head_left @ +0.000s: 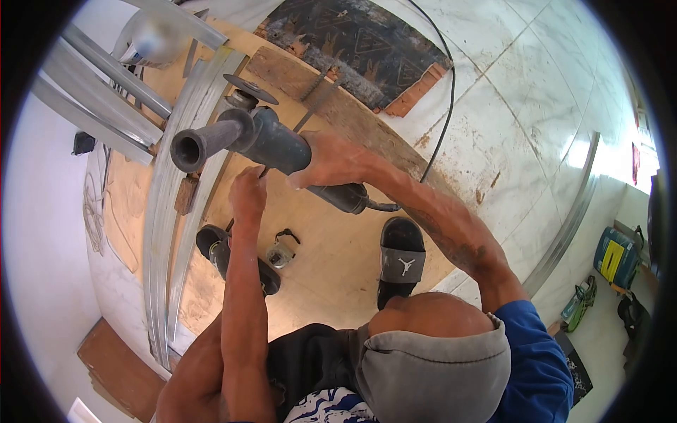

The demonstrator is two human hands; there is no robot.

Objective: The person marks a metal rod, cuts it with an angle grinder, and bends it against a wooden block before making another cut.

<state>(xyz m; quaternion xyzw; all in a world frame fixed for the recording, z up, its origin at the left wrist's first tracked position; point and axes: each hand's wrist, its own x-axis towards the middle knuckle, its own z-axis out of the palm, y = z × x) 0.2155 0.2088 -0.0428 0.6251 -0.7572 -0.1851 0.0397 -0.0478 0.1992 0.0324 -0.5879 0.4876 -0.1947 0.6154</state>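
Observation:
My right hand (331, 158) is wrapped around the body of a dark angle grinder (275, 144), whose side handle (201, 144) points left. The grinder's thin disc (250, 89) is at its far end, above the metal channels (180, 141). My left hand (247, 194) is closed below the grinder, with its fingers around a thin dark metal strip (317, 102). That strip passes beneath the grinder and partly disappears behind it. A small wood block (186, 195) sits between the channels, left of my left hand.
A wooden plank (388, 141) and a dark plywood piece (360, 49) lie ahead. More metal profiles (106, 92) extend at upper left. Near my sandaled feet is a tape measure (281, 255). A black cord (451, 92) crosses the tiles; a teal case (615, 257) stands far right.

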